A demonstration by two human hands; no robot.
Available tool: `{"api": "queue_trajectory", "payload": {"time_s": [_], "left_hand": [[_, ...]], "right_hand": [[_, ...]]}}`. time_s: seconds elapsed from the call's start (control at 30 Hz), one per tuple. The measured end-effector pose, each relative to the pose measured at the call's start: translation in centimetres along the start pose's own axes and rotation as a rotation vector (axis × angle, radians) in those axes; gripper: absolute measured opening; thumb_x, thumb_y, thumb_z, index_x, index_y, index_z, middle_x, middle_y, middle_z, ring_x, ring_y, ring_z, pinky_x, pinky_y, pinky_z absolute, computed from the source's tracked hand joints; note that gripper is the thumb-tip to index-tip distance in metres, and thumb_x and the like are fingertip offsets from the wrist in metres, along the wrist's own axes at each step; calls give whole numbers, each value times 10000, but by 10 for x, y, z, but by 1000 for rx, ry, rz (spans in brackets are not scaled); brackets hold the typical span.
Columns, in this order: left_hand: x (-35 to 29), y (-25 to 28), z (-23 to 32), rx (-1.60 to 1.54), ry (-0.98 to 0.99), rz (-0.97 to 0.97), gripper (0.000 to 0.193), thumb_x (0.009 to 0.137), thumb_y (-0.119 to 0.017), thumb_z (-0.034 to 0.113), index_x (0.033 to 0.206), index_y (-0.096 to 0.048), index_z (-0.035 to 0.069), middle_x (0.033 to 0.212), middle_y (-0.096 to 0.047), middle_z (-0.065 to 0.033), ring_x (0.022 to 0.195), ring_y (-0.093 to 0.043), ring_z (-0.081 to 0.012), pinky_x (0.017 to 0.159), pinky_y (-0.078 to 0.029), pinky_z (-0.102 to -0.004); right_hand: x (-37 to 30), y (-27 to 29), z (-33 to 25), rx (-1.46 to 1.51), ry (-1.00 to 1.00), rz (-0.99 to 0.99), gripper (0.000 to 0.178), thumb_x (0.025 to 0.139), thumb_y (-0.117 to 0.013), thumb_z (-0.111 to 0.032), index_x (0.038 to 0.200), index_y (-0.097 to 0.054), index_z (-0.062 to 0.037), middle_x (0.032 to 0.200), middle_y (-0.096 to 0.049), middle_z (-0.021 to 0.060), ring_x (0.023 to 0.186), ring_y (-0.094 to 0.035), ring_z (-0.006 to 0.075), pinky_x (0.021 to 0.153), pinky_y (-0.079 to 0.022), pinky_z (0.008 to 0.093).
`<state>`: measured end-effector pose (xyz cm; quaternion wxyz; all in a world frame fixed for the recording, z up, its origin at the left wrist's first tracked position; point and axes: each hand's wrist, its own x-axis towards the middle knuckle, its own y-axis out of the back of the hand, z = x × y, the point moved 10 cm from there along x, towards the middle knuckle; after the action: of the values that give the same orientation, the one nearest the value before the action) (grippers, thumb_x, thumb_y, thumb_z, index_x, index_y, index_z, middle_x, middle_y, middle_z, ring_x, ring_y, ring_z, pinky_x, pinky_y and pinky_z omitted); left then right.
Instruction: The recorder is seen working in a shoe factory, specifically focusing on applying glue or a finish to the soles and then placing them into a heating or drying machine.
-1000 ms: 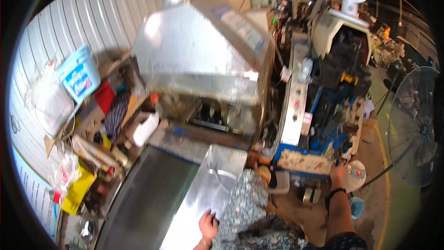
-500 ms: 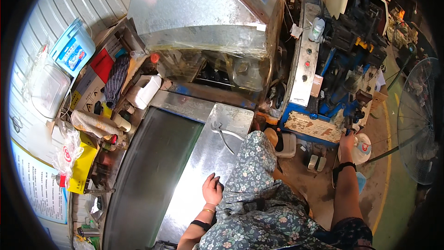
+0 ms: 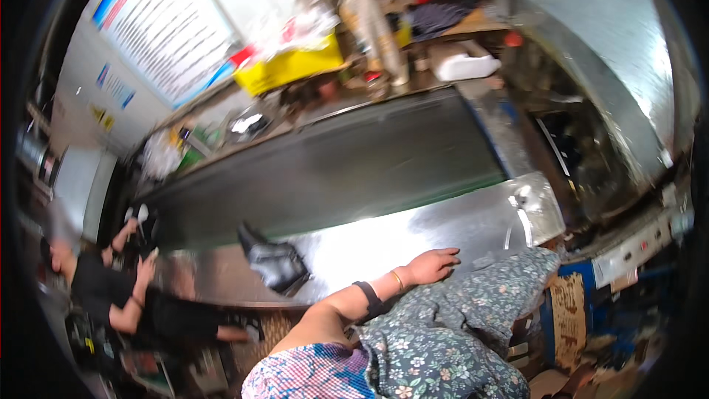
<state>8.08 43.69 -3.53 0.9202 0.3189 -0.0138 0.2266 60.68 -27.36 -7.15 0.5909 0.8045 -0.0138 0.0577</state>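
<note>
My left hand (image 3: 436, 264) lies on the near edge of a shiny steel worktop (image 3: 384, 240), fingers stretched out, palm down, holding nothing I can see. A dark apron with a flower print (image 3: 443, 340) covers my lap just below it. To the left on the same steel strip rests a black leather boot (image 3: 277, 262), apart from my hand. A blurred metal hand tool (image 3: 519, 210) lies at the worktop's right end. My right hand cannot be made out; the lower right is dark and smeared.
Along the worktop's far side runs a dark conveyor belt (image 3: 332, 166), leading to a metal-hooded machine (image 3: 628, 44). A cluttered shelf holds a yellow box (image 3: 295, 66) and white container (image 3: 461, 60). At the left sits a co-worker in black (image 3: 103, 281). A blue-framed machine (image 3: 569, 318) stands right.
The view has swung left, bringing the boot and the co-worker into sight. My left hand has gone from curled to stretched out on the worktop. My right hand has dropped out of sight.
</note>
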Motion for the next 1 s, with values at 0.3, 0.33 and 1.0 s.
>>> {"api": "queue_trajectory", "payload": {"time_s": [0.3, 0.33, 1.0], "left_hand": [[-279, 307, -10, 1303, 847, 764, 469, 703, -693, 195, 1125, -624, 3, 1283, -552, -220, 1255, -467, -397, 1082, -333, -534], [-321, 349, -15, 1276, 1151, 845, 512, 722, -719, 250, 1148, -575, 2, 1262, -552, -240, 1275, -456, -379, 1046, -379, -521], [-4, 181, 250, 354, -666, -1, 489, 765, -661, 66, 1245, -568, 92, 1213, -587, -247, 1076, -607, -398, 890, -520, -434]], "right_hand": [[-43, -58, -94, -186, 249, -30, 317, 915, -604, -218, 1169, -612, -29, 1125, -645, 211, 958, -643, 358, 808, -510, 453], [-61, -51, -87, -209, 239, -9, 313, 917, -601, -216, 1167, -615, -29, 1122, -646, 212, 956, -643, 357, 806, -510, 450], [-214, -26, -479, 1058, 425, -746, 551, 1008, -516, -316, 1449, -359, -26, 1332, -526, 200, 1099, -590, 297, 929, -499, 382]]}}
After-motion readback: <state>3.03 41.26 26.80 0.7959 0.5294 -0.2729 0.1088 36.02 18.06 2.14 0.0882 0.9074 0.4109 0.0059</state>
